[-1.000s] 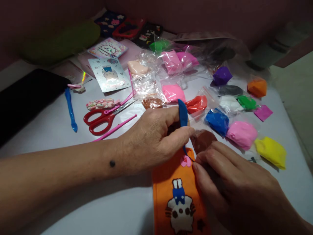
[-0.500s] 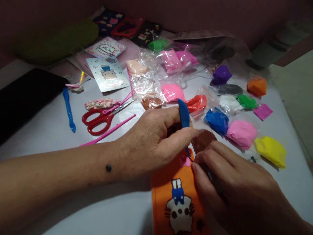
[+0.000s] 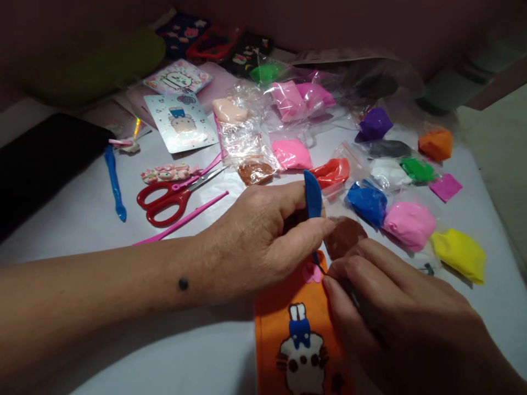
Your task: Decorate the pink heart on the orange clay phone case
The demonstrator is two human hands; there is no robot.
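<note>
**Clay cat on felt: figure laid, flower under the tool**

- Bottom centre of frame: orange felt strip [image 3: 274, 329] lies flat on the pale table [image 3: 164, 351]. On it sits a white clay cat face [image 3: 302, 359] with a blue bow, brown eyes and whiskers. It looks finished.
- Just above the cat, at the strip's upper edge: small pink clay flower [image 3: 310, 272], already stuck on.
- Right hand [image 3: 395, 312], lower right: fingers bent, tips pressed on the felt beside the flower. A thin dark sliver shows at the fingertips. I cannot tell whether they grip anything.
- Left hand [image 3: 263, 236], centre: thumb and forefinger pinched shut on a blue plastic modelling tool [image 3: 313, 195], its tip down at the flower.
- Behind the fingertips: brown clay lump [image 3: 343, 236], loose on the table.
- Mid-frame left: red-handled scissors [image 3: 164, 197], lying unused.
- Right and upper frame: bagged clay, among it a yellow clay bag [image 3: 459, 253] and a red clay bag [image 3: 331, 171].
- Upper left: printed cat picture card [image 3: 181, 122].

Judgement: main figure done, flower detail in hand. The strip's orange field around the cat is mostly bare, and how much more decoration goes there is unclear.
</note>
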